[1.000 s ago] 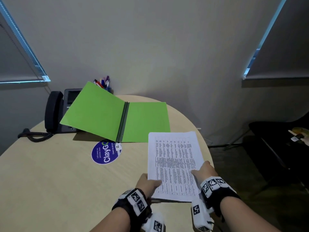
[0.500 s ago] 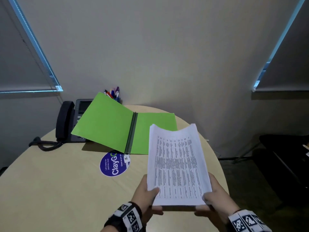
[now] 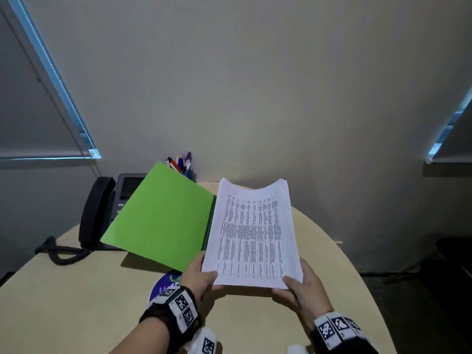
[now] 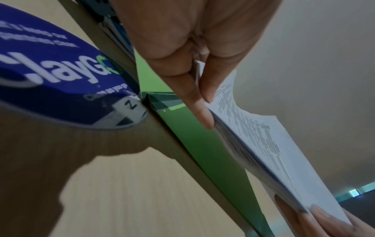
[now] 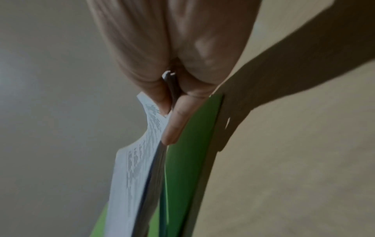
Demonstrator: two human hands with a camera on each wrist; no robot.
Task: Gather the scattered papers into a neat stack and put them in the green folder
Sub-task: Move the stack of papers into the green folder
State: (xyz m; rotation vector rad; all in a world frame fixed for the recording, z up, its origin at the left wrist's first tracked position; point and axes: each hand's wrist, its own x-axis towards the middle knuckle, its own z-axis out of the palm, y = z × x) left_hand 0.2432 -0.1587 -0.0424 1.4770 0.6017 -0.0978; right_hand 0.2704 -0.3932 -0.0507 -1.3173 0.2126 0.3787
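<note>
Both hands clamp the stack (image 3: 252, 233) at its near corners, thumbs on top and fingers beneath: left hand (image 3: 201, 275), right hand (image 3: 304, 287). The stack hangs tilted above the right half of the open folder (image 3: 158, 218), clear of the table (image 3: 76, 290). The folder's raised left cover leans over a phone (image 3: 102, 210); pens (image 3: 180, 163) stand behind it, and a blue sticker (image 3: 163, 284) lies by the left wrist. The table's curved edge runs just right of the right hand.
</note>
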